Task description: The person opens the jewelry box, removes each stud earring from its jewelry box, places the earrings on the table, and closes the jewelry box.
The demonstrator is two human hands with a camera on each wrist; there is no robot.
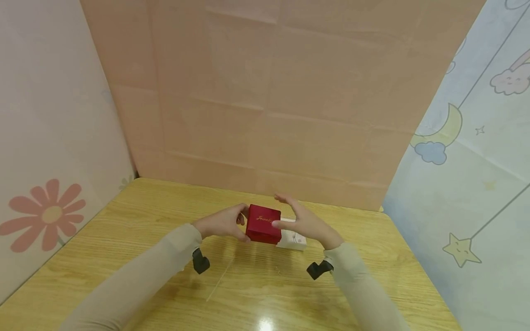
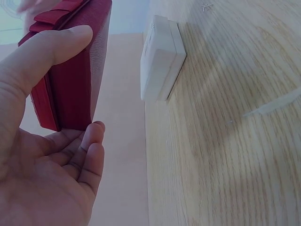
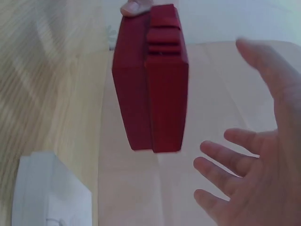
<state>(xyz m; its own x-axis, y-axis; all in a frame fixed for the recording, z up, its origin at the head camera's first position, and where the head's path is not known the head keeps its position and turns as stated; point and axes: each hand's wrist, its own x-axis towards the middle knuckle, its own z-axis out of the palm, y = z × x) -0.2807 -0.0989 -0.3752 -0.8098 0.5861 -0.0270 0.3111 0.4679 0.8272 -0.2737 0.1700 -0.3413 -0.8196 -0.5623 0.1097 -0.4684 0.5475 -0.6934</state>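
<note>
A dark red jewelry box (image 1: 263, 224) with gold lettering on its lid is held up above the table by my left hand (image 1: 227, 223). In the left wrist view the thumb lies along one side of the red box (image 2: 73, 87) and the fingers curl at its other edge. My right hand (image 1: 307, 222) is spread beside the box; the right wrist view shows a gap between its fingers and the red box (image 3: 153, 89). A band-like bow detail (image 3: 163, 35) crosses the box's side. Behind and below it, a white box (image 1: 293, 235) with a small drawing lies on the table.
The wooden table (image 1: 174, 202) ends at a pink-beige cloth backdrop (image 1: 265, 115). Patterned cloth walls stand at left and right. A thin pale strip (image 1: 220, 279) lies on the table in front of the left hand. Black straps (image 1: 200, 261) sit at the wrists.
</note>
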